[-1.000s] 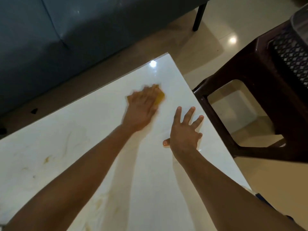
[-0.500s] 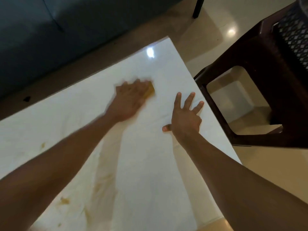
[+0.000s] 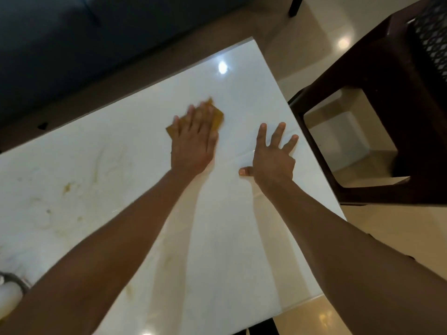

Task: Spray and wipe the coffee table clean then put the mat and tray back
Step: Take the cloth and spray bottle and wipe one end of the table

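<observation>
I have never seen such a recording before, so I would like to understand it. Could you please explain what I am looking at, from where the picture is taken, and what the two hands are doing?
There is no machine here. A person wears a camera on the head, so you look forward and down along their own two arms.

The big pale surface is the coffee table, white with a marble pattern. The left hand lies flat on a yellow cloth and presses it to the table; the blur suggests a wiping motion. The right hand holds nothing: its fingers are spread and it rests on the table, probably for support.

Yellowish-brown marks show on the left part of the table. A white object sits at the bottom left edge; I cannot tell what it is. Beside the table is a dark brown plastic stool, and behind it a dark sofa.
</observation>
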